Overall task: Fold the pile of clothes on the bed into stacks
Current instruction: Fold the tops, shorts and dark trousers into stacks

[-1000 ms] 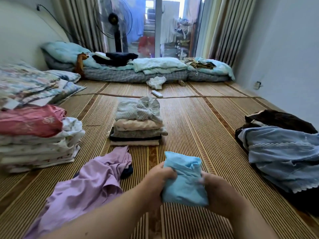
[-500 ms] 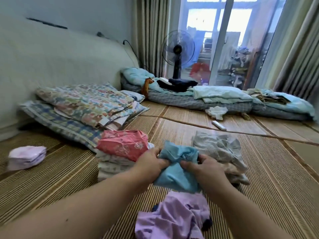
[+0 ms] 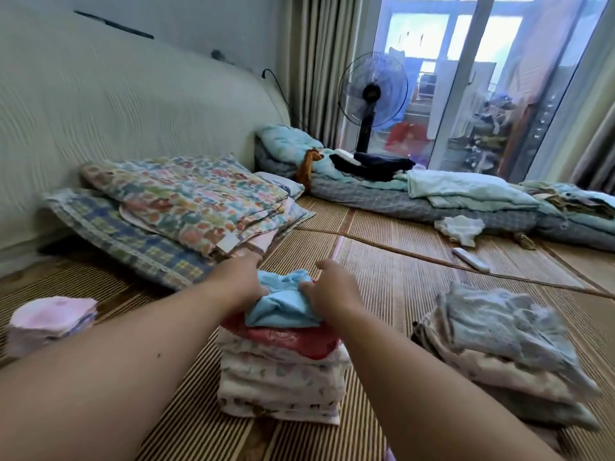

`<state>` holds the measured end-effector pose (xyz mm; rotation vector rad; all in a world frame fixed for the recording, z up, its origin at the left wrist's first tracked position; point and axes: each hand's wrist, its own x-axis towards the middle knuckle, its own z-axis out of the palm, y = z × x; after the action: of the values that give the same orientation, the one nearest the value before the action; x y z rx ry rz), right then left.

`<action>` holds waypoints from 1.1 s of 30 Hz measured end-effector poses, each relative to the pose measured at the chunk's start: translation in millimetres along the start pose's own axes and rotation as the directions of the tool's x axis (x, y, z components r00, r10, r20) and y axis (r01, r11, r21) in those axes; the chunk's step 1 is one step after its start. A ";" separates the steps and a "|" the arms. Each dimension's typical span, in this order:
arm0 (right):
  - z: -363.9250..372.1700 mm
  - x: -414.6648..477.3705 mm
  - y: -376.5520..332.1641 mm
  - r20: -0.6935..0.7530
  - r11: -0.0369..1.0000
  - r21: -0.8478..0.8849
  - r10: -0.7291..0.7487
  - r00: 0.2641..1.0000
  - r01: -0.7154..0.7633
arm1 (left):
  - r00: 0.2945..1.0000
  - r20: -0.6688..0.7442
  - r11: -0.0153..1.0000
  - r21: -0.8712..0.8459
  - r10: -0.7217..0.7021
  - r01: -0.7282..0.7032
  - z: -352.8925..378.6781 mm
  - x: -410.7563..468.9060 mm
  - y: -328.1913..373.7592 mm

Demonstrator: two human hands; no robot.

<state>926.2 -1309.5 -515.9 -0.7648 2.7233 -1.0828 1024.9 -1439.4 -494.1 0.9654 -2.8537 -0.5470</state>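
Folded blue garment (image 3: 283,304) resting atop the middle stack (image 3: 283,374), on its red top layer, clutched at the left edge by the left hand (image 3: 239,281) and pinched at the right by the right hand (image 3: 329,291), apparently to hold the folds closed while squaring it; grey stack (image 3: 506,347) nearby on the mat (image 3: 382,294).
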 end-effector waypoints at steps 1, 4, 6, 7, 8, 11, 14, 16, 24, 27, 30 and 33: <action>3.7 0.6 1.6 -0.007 1.000 -0.005 -0.005 1.000 0.005 | 1.000 -0.007 1.000 0.011 0.003 -0.003 4.4 0.8 -1.7; -0.5 -1.9 2.7 -0.030 0.998 -0.036 -0.051 0.998 0.050 | 0.998 -0.047 0.999 -0.019 0.042 -0.043 8.3 -0.2 -1.2; -12.8 -8.9 0.6 -0.041 0.994 -0.056 -0.096 0.995 0.093 | 0.995 -0.080 0.996 -0.058 0.067 -0.072 4.6 -5.8 4.1; -21.6 -15.2 -0.9 -0.048 0.991 -0.065 -0.119 0.992 0.116 | 0.991 -0.103 0.993 -0.070 0.087 -0.095 2.0 -11.6 8.9; -32.0 -24.5 -2.3 -0.054 0.987 -0.077 -0.144 0.988 0.140 | 0.986 -0.124 0.989 -0.078 0.115 -0.126 -0.7 -20.5 15.1; -68.0 -63.1 0.7 -0.070 0.955 -0.164 -0.262 0.962 0.249 | 0.949 -0.195 0.955 -0.116 0.247 -0.272 -3.8 -62.4 37.7; -102.4 -120.9 26.7 -0.070 0.897 -0.262 -0.386 0.920 0.356 | 0.906 -0.176 0.895 -0.170 0.384 -0.412 18.2 -128.2 57.7; -115.6 -150.9 49.5 0.007 0.848 -0.363 -0.412 0.911 0.386 | 0.894 -0.102 0.875 -0.184 0.437 -0.449 41.3 -164.6 62.8; -72.7 -279.0 162.2 0.419 0.858 -0.489 0.070 0.905 0.159 | 0.797 0.499 0.903 0.063 0.340 -0.425 138.7 -270.6 61.2; -50.0 -293.1 182.2 0.274 0.910 -0.415 0.126 0.953 -0.001 | 0.814 0.430 0.897 0.024 0.390 -0.442 143.6 -268.9 56.3; -43.3 -289.0 193.0 0.139 0.944 -0.290 0.201 0.970 -0.154 | 0.831 0.339 0.897 -0.148 0.441 -0.416 138.7 -263.1 52.5; -45.9 -276.9 193.9 0.142 0.940 -0.246 0.277 0.950 -0.237 | 0.871 0.242 0.884 -0.313 0.428 -0.348 132.5 -256.9 50.4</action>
<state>1073.3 -1025.1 -633.6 -0.4803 2.7240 -0.6271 1176.3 -1207.1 -589.9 0.2578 -3.0033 -1.0663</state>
